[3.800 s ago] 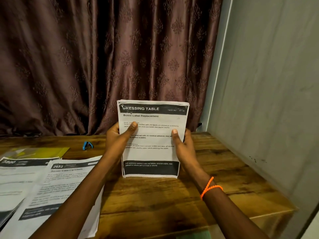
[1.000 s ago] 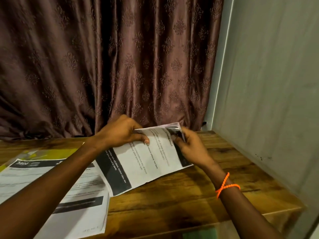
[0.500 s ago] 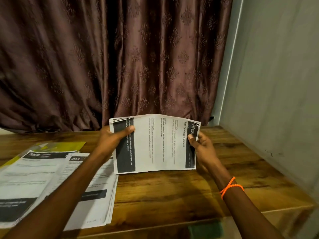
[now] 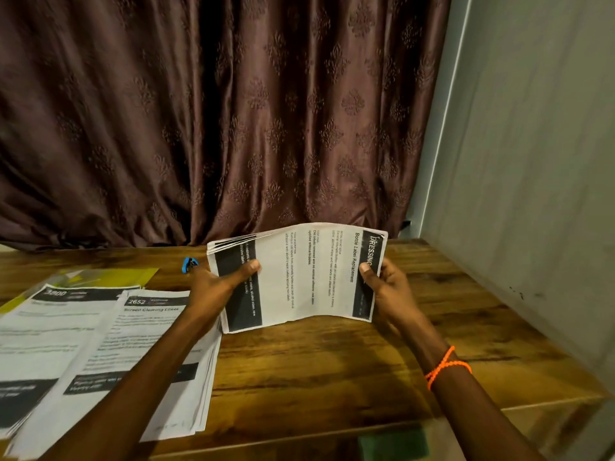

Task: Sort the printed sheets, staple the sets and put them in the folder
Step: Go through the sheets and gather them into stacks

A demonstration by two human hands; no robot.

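Stack of printed sheets: turned sideways, standing on its long lower edge on the table, bowed slightly in the middle; top page headed "Bottle Label Replacement", black bands at both ends, the far upper corner fanned so several page edges show.
Left hand: grips the left end of the stack, thumb across the front black band, fingers behind.
Right hand: grips the right end, thumb on the front by the header band, fingers behind; orange beaded band on the wrist.
Two piles of sheets: lying flat at the left of the table, overlapping, headers reading "3800" and "2652"; the left forearm passes over the nearer pile.
Yellow folder: flat on the table behind those piles, partly covered by them.
Small blue item: on the table just behind the left hand; too small to identify.
Brown patterned curtain: hanging behind the table.
Grey wall: along the right side.
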